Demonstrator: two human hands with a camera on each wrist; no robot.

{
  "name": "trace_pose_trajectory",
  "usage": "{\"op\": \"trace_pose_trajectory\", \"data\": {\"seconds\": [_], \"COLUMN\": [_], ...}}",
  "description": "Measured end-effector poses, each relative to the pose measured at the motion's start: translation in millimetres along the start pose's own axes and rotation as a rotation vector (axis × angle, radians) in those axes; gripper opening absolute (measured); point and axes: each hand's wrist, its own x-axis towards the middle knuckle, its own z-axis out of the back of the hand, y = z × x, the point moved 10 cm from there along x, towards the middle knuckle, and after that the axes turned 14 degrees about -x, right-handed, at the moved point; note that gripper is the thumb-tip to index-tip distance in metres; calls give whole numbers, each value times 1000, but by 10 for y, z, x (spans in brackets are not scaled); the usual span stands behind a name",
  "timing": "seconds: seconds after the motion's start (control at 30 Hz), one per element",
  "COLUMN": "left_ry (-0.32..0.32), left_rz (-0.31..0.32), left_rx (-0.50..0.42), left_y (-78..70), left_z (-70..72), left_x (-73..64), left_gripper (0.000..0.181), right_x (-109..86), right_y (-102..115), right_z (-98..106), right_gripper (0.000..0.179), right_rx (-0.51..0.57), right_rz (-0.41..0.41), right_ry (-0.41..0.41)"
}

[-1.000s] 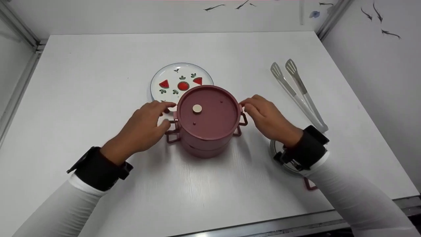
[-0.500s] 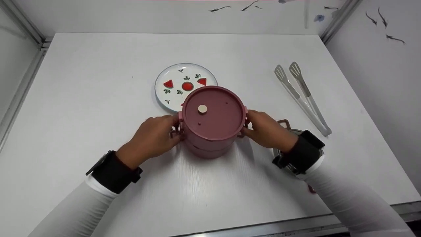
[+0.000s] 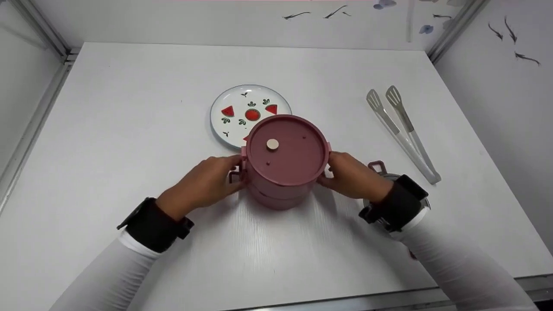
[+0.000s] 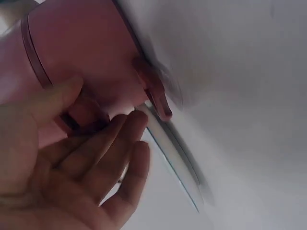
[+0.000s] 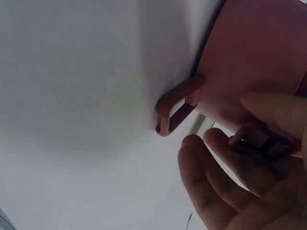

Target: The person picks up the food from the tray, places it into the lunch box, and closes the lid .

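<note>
A dusky-red stacked pot (image 3: 283, 196) stands on the table, its flat top (image 3: 298, 155) bearing a small cream knob (image 3: 272, 144). On the pot's left side my left hand (image 3: 201, 183) holds the upper handle (image 4: 86, 112), thumb against the wall and fingers curled beneath. Opposite it, my right hand (image 3: 352, 175) holds the other upper handle (image 5: 261, 136) in the same way. Below the hands, the lower handles (image 4: 154, 91) stay free. The lower tier seems to rest on the table; any gap between the tiers is not plain.
A white plate (image 3: 235, 93) with watermelon prints lies behind the pot, partly hidden by it. Slotted tongs (image 3: 410, 147) lie spread at the right. Under my right wrist is a glass-topped item with a red handle (image 3: 376, 166), mostly covered by the arm.
Both hands have come in and down from the pot's rim to its upper handles and taken hold. The scene has shifted slightly right in the head view; the pot keeps its place by the plate.
</note>
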Motion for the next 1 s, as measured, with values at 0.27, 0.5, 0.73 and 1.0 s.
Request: {"op": "trace_pose_trajectory", "data": {"seconds": [0.27,0.5,0.73,1.0], "left_ry": [-263,-284,-195,-301], "left_rz": [-3,-147,-189,-304], "left_rx": [-307,-727,-852,-954], "left_y": [-16,-156,-159,-121], "left_z": [380,212,84,97], "left_x": [148,499,535,557], "left_gripper": [53,40,40,43], "right_x": [-10,263,228,252], "right_y": [-207,-101,-176,-183], "right_z": [496,332,154,103], "right_gripper": [59,46,46,46], "right_rx": [350,770,945,965], "right_rz": [-191,-159,-89,-62], "right_ry": [-263,-460,-545,-578]}}
